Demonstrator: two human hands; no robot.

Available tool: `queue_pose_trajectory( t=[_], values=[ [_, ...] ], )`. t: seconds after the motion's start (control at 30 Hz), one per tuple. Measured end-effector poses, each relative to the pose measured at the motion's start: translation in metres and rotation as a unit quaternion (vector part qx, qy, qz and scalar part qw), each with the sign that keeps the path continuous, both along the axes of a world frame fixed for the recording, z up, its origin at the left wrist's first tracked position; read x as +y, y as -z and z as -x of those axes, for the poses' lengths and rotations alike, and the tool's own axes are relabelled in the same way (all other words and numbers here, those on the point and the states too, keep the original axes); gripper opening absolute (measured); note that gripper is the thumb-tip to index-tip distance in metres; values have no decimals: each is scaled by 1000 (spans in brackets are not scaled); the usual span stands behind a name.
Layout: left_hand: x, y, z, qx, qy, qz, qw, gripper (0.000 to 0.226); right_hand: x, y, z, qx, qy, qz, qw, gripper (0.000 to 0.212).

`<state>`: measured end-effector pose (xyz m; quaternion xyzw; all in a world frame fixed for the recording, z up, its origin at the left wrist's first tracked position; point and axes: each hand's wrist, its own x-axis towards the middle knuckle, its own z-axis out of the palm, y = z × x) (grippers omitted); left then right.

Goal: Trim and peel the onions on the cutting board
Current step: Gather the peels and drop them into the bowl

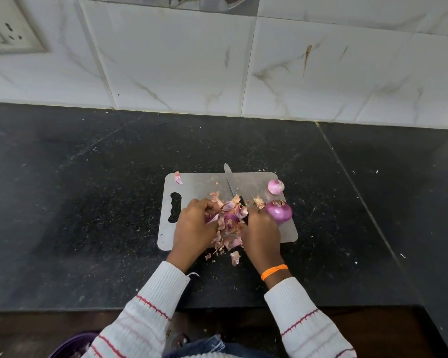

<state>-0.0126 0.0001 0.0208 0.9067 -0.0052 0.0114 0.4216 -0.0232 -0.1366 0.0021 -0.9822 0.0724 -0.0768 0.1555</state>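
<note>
Both hands sit mid-board in the peel pile (228,228). Left hand (194,228) has fingers curled round a half-peeled onion (230,218). Right hand (261,232) grips the knife (230,180), blade pointing at the desk's back edge, just right of that onion.

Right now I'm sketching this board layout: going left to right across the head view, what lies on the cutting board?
Handle hole → left hand → pile of peels → right hand → big onion.
</note>
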Motion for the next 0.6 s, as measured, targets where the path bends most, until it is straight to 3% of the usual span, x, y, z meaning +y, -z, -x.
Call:
queue_pose_trajectory(
  t=[0.13, 0.3, 0.37, 0.47, 0.6],
  values=[
    [1, 8, 4, 12, 28, -42, 999, 36, 0, 0, -5, 40, 29, -42, 998, 41],
    [-8, 21, 14, 74, 108, -200, 971, 89, 0, -1, -6, 83, 53, -72, 993, 36],
    [-12, 24, 17, 74, 122, -232, 962, 99, -1, -3, -6, 92, 53, -76, 991, 36],
    [-13, 27, 17, 59, 109, -239, 963, 93, -4, -5, -6, 101, 38, -106, 988, 42],
    [-11, 32, 15, 33, 78, -228, 970, 66, -5, -7, -1, 73, 25, -115, 990, 33]
  ],
)
